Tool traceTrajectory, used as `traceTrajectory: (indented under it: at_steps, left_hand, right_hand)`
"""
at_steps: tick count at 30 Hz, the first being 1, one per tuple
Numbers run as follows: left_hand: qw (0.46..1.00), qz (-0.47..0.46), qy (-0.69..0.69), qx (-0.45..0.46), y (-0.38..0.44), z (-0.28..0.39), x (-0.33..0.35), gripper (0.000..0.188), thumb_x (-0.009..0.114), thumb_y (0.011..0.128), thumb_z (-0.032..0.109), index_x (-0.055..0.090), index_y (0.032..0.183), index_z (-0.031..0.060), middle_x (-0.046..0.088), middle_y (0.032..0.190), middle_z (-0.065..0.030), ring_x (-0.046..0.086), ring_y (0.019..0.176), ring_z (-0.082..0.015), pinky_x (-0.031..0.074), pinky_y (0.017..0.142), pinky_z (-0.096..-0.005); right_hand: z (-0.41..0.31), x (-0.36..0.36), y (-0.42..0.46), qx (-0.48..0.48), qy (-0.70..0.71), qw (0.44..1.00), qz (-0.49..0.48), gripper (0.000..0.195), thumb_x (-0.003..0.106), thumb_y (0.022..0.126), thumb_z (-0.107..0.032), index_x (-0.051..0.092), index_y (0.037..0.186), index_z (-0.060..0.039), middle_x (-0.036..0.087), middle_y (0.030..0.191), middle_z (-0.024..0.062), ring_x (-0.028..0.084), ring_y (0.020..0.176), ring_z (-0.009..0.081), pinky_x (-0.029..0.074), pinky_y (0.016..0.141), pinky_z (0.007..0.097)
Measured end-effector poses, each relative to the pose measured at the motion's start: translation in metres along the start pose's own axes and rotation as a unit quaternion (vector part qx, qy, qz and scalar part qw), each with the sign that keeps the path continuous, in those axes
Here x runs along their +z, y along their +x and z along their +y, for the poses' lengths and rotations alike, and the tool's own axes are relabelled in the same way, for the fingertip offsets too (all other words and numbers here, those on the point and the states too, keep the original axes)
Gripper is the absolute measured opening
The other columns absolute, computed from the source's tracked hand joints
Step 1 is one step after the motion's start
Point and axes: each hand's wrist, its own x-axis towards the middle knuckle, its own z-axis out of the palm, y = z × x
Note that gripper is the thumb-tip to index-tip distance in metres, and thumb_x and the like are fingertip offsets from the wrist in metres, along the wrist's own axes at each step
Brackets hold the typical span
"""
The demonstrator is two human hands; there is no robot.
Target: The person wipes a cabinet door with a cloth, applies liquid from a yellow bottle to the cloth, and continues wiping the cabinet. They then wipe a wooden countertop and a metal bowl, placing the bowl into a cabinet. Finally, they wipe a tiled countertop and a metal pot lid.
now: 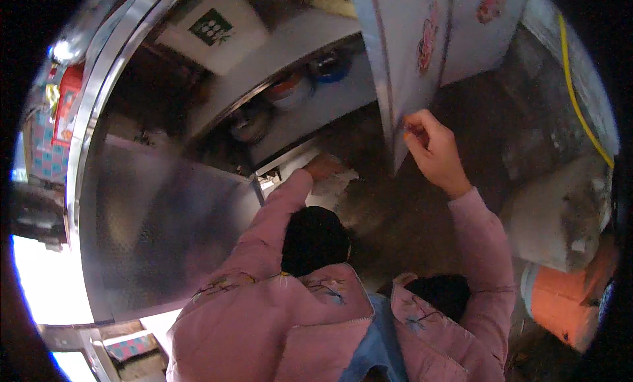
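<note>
My right hand (435, 147) is raised right of centre, its thumb and fingers curled close to the lower edge of a pale panel (405, 51) with red flower prints. Whether the fingers grip that edge is unclear. My left arm, in a pink sleeve, stretches forward at the centre. The left hand (324, 168) is dim and blurred, beside a pale, crumpled-looking item (341, 182), and its fingers cannot be made out. Just ahead of it, a grey shelf (341, 100) carries a blue container (331, 68), an orange-and-white container (289, 90) and a dark round one (249, 120).
A large dark sheet-like surface (168, 224) with a metal rim fills the left. A white box (222, 31) with a green print stands beyond it. At right lie a bulky pale sack (549, 219), an orange container (561, 303) and a yellow hose or cord (568, 85).
</note>
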Motion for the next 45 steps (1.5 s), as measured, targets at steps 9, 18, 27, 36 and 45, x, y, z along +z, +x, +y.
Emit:
traceTrajectory:
  at_steps: [9, 18, 27, 36, 45]
  left_hand:
    - [0.717, 0.141, -0.469, -0.496, 0.042, 0.164, -0.134, 0.071, 0.069, 0.076, 0.050, 0.061, 0.121, -0.0032, 0.065, 0.115, -0.0177, 0.061, 0.105, -0.0298, 0.047, 0.091, -0.0377]
    - [0.813, 0.258, -0.233, -0.468, -0.049, 0.209, -0.062, 0.050, 0.066, 0.087, 0.043, 0.062, 0.110, -0.0017, 0.066, 0.109, -0.0191, 0.064, 0.098, -0.0344, 0.049, 0.086, -0.0405]
    - [0.864, 0.302, -0.184, -0.358, -0.095, 0.330, -0.182, 0.026, 0.072, 0.081, 0.022, 0.062, 0.098, 0.0047, 0.062, 0.096, -0.0158, 0.063, 0.085, -0.0369, 0.052, 0.072, -0.0403]
    - [0.916, 0.340, -0.156, -0.146, 0.016, 0.367, -0.238, 0.034, 0.075, 0.079, 0.024, 0.061, 0.106, 0.0098, 0.060, 0.106, -0.0116, 0.066, 0.087, -0.0302, 0.056, 0.068, -0.0392]
    - [0.928, 0.267, -0.176, 0.191, 0.133, 0.369, -0.293, 0.029, 0.069, 0.084, 0.030, 0.058, 0.102, 0.0101, 0.058, 0.096, -0.0114, 0.062, 0.082, -0.0345, 0.053, 0.061, -0.0441]
  right_hand:
    - [0.044, 0.054, 0.080, 0.010, -0.042, 0.999, -0.004, 0.027, 0.064, 0.084, -0.003, 0.055, 0.110, -0.0022, 0.066, 0.100, 0.0132, 0.066, 0.087, 0.0233, 0.053, 0.071, 0.0335]
    - [0.065, 0.085, 0.111, 0.058, 0.000, 0.997, -0.058, 0.050, 0.067, 0.085, -0.006, 0.051, 0.132, -0.0035, 0.064, 0.121, 0.0146, 0.067, 0.095, 0.0215, 0.053, 0.080, 0.0333]
    - [0.083, 0.034, 0.041, 0.159, 0.032, 0.981, -0.107, 0.044, 0.067, 0.088, -0.007, 0.053, 0.129, -0.0037, 0.065, 0.109, 0.0110, 0.063, 0.090, 0.0178, 0.051, 0.078, 0.0298]
    - [0.066, -0.019, -0.027, 0.218, -0.006, 0.968, -0.122, 0.035, 0.062, 0.092, -0.006, 0.054, 0.125, -0.0040, 0.061, 0.108, 0.0060, 0.059, 0.097, 0.0158, 0.048, 0.087, 0.0289]
    - [0.043, -0.066, -0.088, 0.308, 0.238, 0.914, 0.113, 0.025, 0.059, 0.096, -0.027, 0.058, 0.114, -0.0091, 0.060, 0.095, 0.0060, 0.060, 0.078, 0.0140, 0.053, 0.079, 0.0310]
